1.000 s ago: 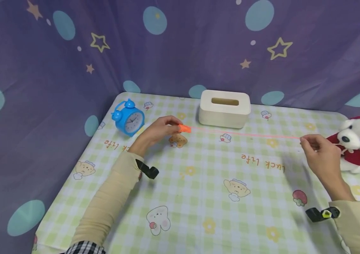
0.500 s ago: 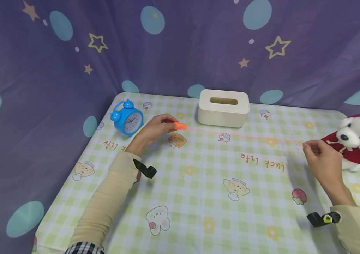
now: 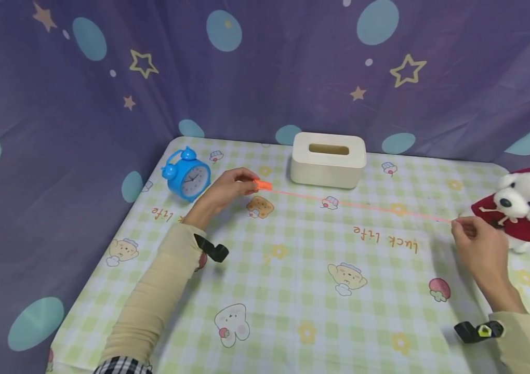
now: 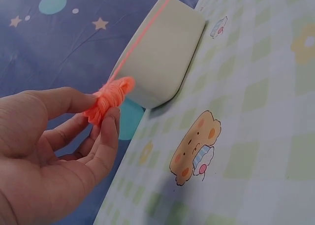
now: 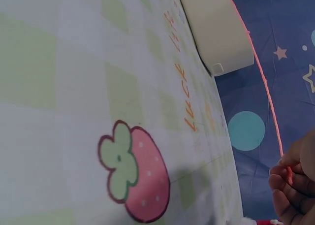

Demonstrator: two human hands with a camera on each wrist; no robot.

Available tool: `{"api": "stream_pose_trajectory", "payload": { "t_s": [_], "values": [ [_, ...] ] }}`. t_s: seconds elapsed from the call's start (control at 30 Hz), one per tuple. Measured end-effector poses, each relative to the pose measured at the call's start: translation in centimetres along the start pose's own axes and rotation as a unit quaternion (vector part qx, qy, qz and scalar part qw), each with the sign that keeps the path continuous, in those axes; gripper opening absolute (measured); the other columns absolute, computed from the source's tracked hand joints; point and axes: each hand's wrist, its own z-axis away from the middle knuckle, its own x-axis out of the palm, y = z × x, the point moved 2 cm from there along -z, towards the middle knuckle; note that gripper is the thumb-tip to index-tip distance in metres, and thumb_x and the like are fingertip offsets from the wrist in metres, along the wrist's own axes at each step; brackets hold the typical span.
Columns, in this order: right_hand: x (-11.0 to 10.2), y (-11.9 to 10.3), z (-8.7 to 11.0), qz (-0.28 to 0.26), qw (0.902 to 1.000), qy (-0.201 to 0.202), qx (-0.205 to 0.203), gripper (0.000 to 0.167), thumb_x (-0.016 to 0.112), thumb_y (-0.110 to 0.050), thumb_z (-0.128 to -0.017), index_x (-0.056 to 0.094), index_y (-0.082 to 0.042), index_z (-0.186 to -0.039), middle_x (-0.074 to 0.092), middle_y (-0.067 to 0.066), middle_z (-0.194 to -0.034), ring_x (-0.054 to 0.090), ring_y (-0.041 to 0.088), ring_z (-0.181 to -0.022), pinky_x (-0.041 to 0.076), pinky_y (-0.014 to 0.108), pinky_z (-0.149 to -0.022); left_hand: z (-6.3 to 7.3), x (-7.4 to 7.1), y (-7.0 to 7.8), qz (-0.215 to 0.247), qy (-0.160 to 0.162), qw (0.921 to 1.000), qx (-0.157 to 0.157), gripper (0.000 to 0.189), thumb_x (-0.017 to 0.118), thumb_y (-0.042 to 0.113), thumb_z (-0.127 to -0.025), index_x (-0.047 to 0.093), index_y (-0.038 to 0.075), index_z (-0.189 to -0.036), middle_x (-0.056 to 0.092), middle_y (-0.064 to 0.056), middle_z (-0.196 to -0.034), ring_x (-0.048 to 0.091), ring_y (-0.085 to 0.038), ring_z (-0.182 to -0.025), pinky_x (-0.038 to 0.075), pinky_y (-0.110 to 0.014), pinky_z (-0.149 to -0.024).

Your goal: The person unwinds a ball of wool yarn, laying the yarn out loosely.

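My left hand (image 3: 231, 188) pinches a small wound bundle of bright orange yarn (image 4: 109, 100) between thumb and fingertips, above the tablecloth. From the bundle a single yarn strand (image 3: 360, 204) runs straight across to the right. Its other end is pinched by my right hand (image 3: 482, 248), with fingers curled, in front of the plush bear. In the right wrist view the strand (image 5: 268, 94) enters between thumb and forefinger, and a short bit shows inside the curled fingers.
A blue twin-bell alarm clock (image 3: 192, 179) stands left of my left hand. Behind the strand sits a cream tissue box (image 3: 326, 169). At the right edge is a white plush bear (image 3: 527, 200) in red. The checked tablecloth (image 3: 288, 291) reaches a purple curtain (image 3: 265, 93).
My right hand has moved down toward me and slightly right, and the strand now slopes down to it. My left hand has shifted slightly left with the yarn bundle.
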Motion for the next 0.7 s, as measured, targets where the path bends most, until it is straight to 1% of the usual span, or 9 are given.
{"api": "stream_pose_trajectory", "payload": {
  "t_s": [0.1,0.23,0.37,0.5,0.57,0.63,0.7],
  "values": [
    [0.04,0.35,0.26,0.003,0.9999,0.001,0.015,0.027,0.056,-0.017,-0.094,0.065,0.006,-0.105,0.067,0.026,-0.092,0.029,-0.023,-0.061,0.033,0.014,-0.055,-0.19,-0.15,-0.16,0.001,0.004,1.0000,0.000,0.026,0.062,0.009,-0.092,0.057,0.003,-0.117,0.053,-0.012,-0.118,0.056,-0.035,-0.118,0.039,-0.047,-0.107],
    [-0.01,0.51,0.57,0.002,0.9995,0.006,0.032,0.029,0.055,-0.020,-0.095,0.065,0.005,-0.107,0.067,0.025,-0.093,0.030,-0.022,-0.062,0.033,0.013,-0.055,-0.35,-0.26,-0.28,-0.006,0.000,0.9999,0.008,0.025,0.064,0.010,-0.092,0.058,0.004,-0.115,0.055,-0.011,-0.112,0.059,-0.034,-0.115,0.041,-0.047,-0.106],
    [-0.06,0.43,0.68,-0.001,0.9981,0.014,0.061,0.032,0.053,-0.022,-0.097,0.063,0.004,-0.111,0.066,0.025,-0.099,0.030,-0.021,-0.062,0.031,0.008,-0.054,-0.24,-0.22,-0.20,-0.033,-0.015,0.9992,0.021,0.026,0.065,0.012,-0.091,0.060,0.005,-0.116,0.055,-0.011,-0.112,0.058,-0.028,-0.108,0.039,-0.050,-0.105],
    [-0.24,0.40,0.60,-0.015,0.9959,0.034,0.082,0.032,0.054,-0.024,-0.096,0.063,0.004,-0.111,0.067,0.025,-0.103,0.030,-0.022,-0.062,0.031,0.006,-0.055,-0.08,-0.23,-0.06,-0.055,-0.028,0.9975,0.034,0.026,0.065,0.013,-0.091,0.061,0.005,-0.116,0.056,-0.012,-0.115,0.053,-0.026,-0.108,0.037,-0.051,-0.104],
    [-0.40,0.42,0.53,-0.022,0.9950,0.051,0.083,0.032,0.054,-0.023,-0.096,0.064,0.004,-0.110,0.067,0.024,-0.102,0.031,-0.022,-0.062,0.031,0.006,-0.056,-0.03,-0.27,0.01,-0.059,-0.032,0.9971,0.036,0.026,0.065,0.013,-0.091,0.061,0.005,-0.116,0.056,-0.012,-0.115,0.052,-0.027,-0.109,0.036,-0.051,-0.105],
    [-0.59,0.46,0.44,-0.026,0.9943,0.065,0.080,0.031,0.054,-0.023,-0.095,0.065,0.003,-0.109,0.068,0.020,-0.097,0.032,-0.023,-0.061,0.031,0.005,-0.056,0.02,-0.30,0.10,-0.061,-0.033,0.9970,0.034,0.026,0.065,0.013,-0.091,0.061,0.005,-0.115,0.056,-0.012,-0.115,0.051,-0.027,-0.109,0.036,-0.051,-0.105],
    [-0.78,0.52,0.38,-0.027,0.9933,0.078,0.081,0.031,0.054,-0.023,-0.095,0.066,0.002,-0.108,0.066,0.007,-0.084,0.033,-0.023,-0.060,0.031,0.005,-0.056,0.06,-0.32,0.22,-0.062,-0.033,0.9969,0.035,0.025,0.064,0.012,-0.091,0.061,0.006,-0.115,0.056,-0.011,-0.114,0.051,-0.027,-0.109,0.036,-0.052,-0.105]
  ]
}}
